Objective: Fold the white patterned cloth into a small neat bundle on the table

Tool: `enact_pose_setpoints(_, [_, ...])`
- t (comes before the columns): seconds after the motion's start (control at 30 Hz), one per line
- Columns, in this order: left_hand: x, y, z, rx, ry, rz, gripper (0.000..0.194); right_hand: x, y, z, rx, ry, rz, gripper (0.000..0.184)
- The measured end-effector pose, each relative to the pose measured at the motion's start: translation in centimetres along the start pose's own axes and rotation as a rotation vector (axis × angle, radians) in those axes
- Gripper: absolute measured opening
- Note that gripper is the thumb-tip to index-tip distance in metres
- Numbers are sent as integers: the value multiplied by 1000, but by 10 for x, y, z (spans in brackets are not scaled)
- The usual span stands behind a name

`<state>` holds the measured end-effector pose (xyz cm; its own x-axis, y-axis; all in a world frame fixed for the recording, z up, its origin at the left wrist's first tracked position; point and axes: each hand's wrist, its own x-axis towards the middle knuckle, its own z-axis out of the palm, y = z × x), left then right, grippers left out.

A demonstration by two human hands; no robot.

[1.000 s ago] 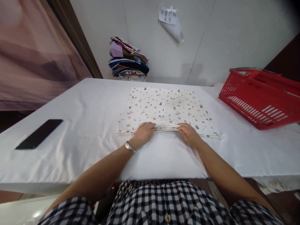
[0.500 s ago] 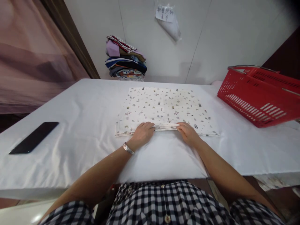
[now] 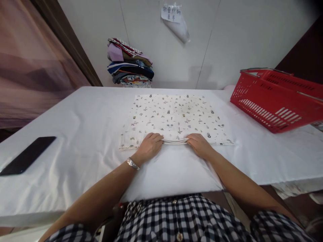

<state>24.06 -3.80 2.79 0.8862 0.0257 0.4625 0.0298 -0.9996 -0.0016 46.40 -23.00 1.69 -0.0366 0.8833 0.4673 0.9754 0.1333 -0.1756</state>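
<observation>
A folded white cloth [image 3: 171, 114] with a small scattered print lies flat on the white-covered table [image 3: 83, 134]. Its layered near edge is pinched at two spots near the middle. My left hand [image 3: 150, 145], with a silver bracelet at the wrist, is closed on this edge left of centre. To the right, my right hand [image 3: 199, 144] grips the same edge, thumb and fingers together. Between the hands the stacked layers show as several thin lines, slightly raised. My thumbs are mostly hidden.
A black phone [image 3: 27, 155] lies at the table's left. At the right stands a red plastic basket [image 3: 267, 107]. Behind the table's far edge, a pile of folded fabrics [image 3: 130, 64] rests by the wall. A paper sign [image 3: 171, 13] hangs there. A curtain [image 3: 32, 60] drapes at the left.
The view has shifted slightly, so most things sit a little further left. Both hands keep their hold on the cloth's near edge; the layers between them look more evenly lined up.
</observation>
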Motion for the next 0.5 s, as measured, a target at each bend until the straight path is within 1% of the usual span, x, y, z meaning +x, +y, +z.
enact_pose_setpoints(0.13, [0, -3, 0, -28, -4, -10, 21, 0, -2, 0, -8, -59, 23, 27])
enact_pose_setpoints(0.23, [-1, -3, 0, -21, -7, 0, 22, 0, -4, -1, 10, -101, 5, 26])
enact_pose_setpoints(0.4, [0, -3, 2, -58, 20, -56, 20, 0, -5, 0, -2, -96, -9, 15])
enact_pose_setpoints(0.5, [0, -4, 3, -121, 33, -111, 17, 1, -4, 3, -28, -79, 13, 17])
